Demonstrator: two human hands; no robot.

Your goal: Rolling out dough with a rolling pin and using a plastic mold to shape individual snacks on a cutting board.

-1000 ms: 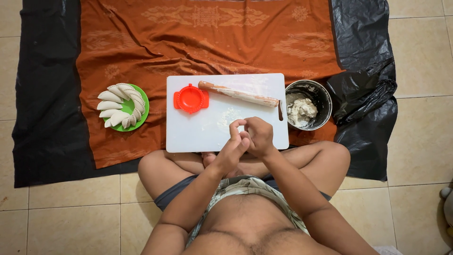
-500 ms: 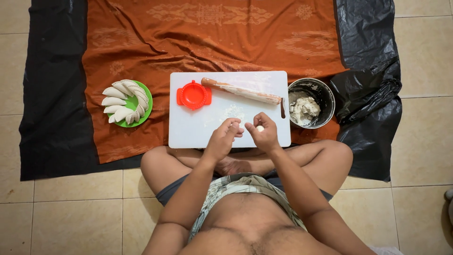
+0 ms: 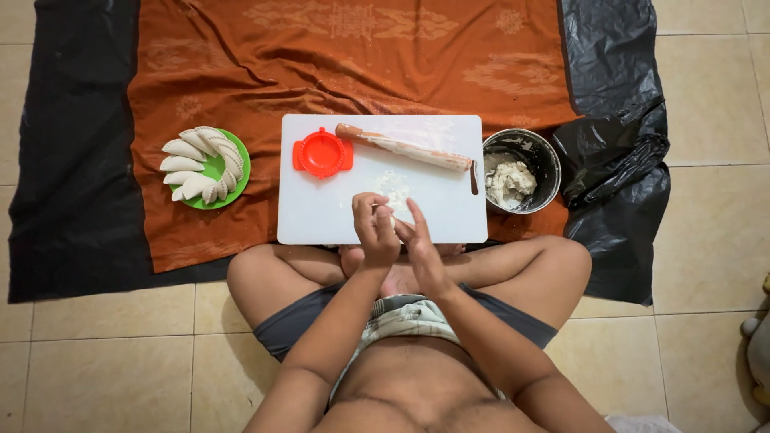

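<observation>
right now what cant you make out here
- Head view: what lies between the left hand and right hand; the palms hide it.
- What the bowl holds beyond a pale lump; too small.
- The grey thing at the right edge, cut off.
- The near edge of the board, behind the hands.

Left hand (image 3: 375, 228) against right hand (image 3: 423, 248)

Green plate (image 3: 237, 171) of folded dumplings (image 3: 200, 163)
</observation>
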